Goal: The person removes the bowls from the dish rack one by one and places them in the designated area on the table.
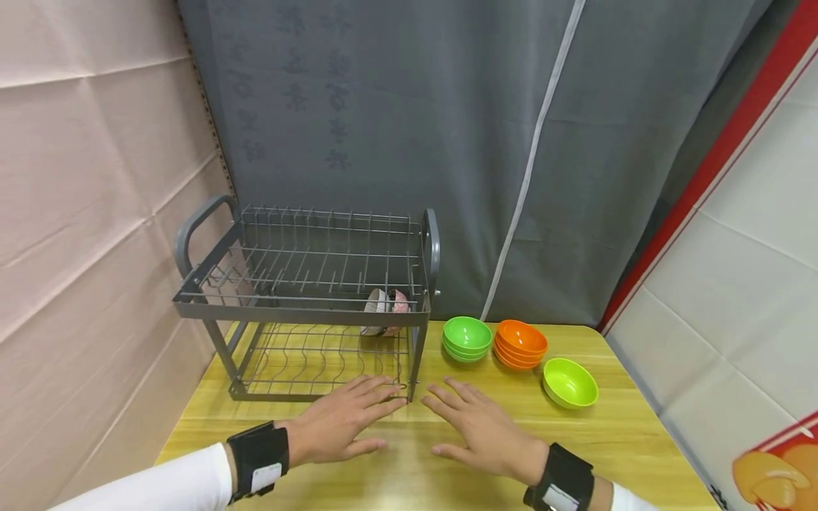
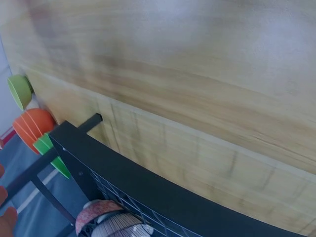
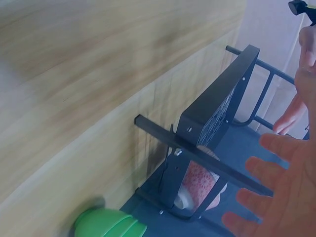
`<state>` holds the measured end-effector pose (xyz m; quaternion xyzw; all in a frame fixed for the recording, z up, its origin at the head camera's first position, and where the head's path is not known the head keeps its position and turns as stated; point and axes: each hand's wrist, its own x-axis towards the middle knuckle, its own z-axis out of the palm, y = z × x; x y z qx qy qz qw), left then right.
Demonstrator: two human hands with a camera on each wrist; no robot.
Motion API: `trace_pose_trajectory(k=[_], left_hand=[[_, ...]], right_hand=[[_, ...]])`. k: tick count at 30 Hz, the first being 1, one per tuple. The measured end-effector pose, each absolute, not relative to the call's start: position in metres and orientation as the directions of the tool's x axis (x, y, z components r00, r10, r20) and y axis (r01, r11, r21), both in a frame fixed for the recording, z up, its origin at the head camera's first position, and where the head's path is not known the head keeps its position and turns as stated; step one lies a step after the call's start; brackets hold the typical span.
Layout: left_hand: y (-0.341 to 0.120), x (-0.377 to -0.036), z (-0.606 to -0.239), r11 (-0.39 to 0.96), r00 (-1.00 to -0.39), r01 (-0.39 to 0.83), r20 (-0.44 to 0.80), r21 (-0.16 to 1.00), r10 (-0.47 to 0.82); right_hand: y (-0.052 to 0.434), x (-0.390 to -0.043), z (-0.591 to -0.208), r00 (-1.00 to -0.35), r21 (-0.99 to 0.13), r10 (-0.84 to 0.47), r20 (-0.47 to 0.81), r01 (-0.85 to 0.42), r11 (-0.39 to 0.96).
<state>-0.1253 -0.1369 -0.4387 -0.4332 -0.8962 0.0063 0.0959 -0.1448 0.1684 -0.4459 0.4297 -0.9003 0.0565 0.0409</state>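
Both hands hover over the wooden table with fingers spread and nothing held. My left hand is in front of the dish rack, near its lower right corner. To its right, my right hand is nearest the stacked green bowls. Beside those stand a stack of orange bowls and a yellow-green bowl. Two patterned bowls, one pale and striped, one pink, sit on edge inside the rack's right side, partly hidden by wires. In the right wrist view, the right hand's fingers are extended.
The two-tier grey rack has raised side handles and stands at the table's left. Behind the table hangs a grey curtain. A pinkish cloth wall borders the left, and a white panel with a red strip the right.
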Motion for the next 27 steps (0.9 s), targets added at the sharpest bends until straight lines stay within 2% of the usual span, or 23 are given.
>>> trace_pose_trajectory(k=[17,22,27], left_hand=[[-0.151,-0.147,-0.443,0.709,-0.691,0.703,0.181,-0.055,0.7],[-0.157,-0.156,-0.445,0.728,-0.71,0.686,0.207,-0.014,0.673],[-0.161,-0.167,-0.447,0.759,-0.731,0.651,0.253,-0.022,0.634]], right_hand=[[0.14,-0.146,-0.449,-0.56,-0.047,-0.813,0.16,-0.827,0.56],[0.131,-0.15,-0.452,-0.548,-0.052,-0.822,0.155,-0.835,0.547],[0.122,-0.155,-0.451,-0.544,-0.034,-0.826,0.148,-0.838,0.545]])
